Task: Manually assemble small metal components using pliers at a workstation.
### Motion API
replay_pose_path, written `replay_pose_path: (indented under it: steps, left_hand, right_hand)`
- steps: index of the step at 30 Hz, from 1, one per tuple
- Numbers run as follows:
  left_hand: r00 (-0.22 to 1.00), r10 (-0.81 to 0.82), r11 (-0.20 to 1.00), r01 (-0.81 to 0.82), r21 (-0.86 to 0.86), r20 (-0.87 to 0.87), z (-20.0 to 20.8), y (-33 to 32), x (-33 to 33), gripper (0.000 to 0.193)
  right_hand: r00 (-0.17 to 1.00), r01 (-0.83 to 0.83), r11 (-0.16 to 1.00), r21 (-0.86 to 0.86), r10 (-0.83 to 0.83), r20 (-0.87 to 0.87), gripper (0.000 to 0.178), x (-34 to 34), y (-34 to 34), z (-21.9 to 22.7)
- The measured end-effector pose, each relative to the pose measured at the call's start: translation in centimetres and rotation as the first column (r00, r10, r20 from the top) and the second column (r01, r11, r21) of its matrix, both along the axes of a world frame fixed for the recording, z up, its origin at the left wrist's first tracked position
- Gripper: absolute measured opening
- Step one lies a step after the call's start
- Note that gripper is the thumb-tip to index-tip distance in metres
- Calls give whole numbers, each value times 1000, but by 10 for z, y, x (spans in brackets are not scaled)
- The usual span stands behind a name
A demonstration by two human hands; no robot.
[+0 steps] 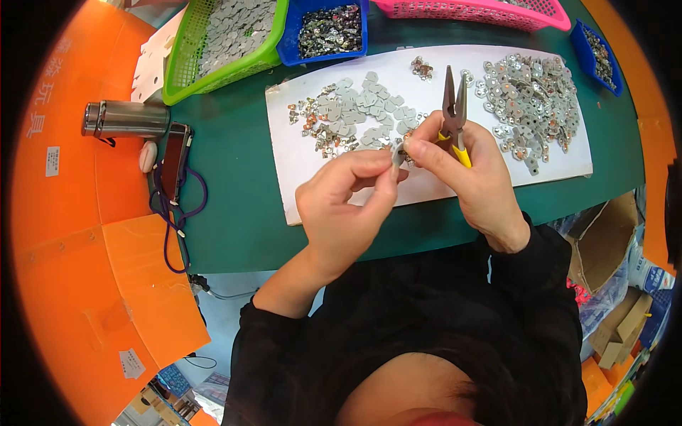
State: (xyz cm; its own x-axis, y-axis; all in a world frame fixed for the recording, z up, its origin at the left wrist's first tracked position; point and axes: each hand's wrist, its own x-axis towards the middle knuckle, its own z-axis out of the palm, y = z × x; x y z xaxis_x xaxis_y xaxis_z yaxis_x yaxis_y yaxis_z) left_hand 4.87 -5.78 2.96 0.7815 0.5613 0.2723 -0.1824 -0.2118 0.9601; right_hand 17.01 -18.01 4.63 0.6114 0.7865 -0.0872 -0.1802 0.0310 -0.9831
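Note:
My left hand (341,202) is closed, thumb and forefinger pinching a small flat grey plate (397,153). Against the same plate press the thumb and forefinger of my right hand (486,170). Long-nose pliers (455,103) with yellow handles rest in that right hand, their jaws pointing away from me and slightly apart. Below the hands is a white board (398,60). Loose grey plates (366,106) lie on its left part, beside small shiny metal and copper-coloured pieces (316,128). A heap of grey plates with metal pieces on them (529,99) covers the right part.
Along the far edge stand a green basket (181,67) of grey plates, a blue bin (288,46) of small metal parts and a pink basket (462,12). Another blue bin (604,60) is far right. A steel flask (131,119) and a phone with a purple cord (174,160) lie left.

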Motion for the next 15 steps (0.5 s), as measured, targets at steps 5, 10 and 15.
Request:
replay_pose_path:
  steps: [5,10,15]
  left_hand:
    - [991,99,827,-134,545,92,-8,3,2,15]
    - [988,63,747,-138,650,138,-1,1,5,17]
    - [993,-93,899,55,434,68,-5,12,-4,20]
  right_hand:
    - [999,16,1000,21,-15,-42,14,-7,0,-4]
    - [989,-42,998,38,46,-138,14,-5,-2,-4]
    - [981,-105,994,15,106,-165,16,0,-4,1]
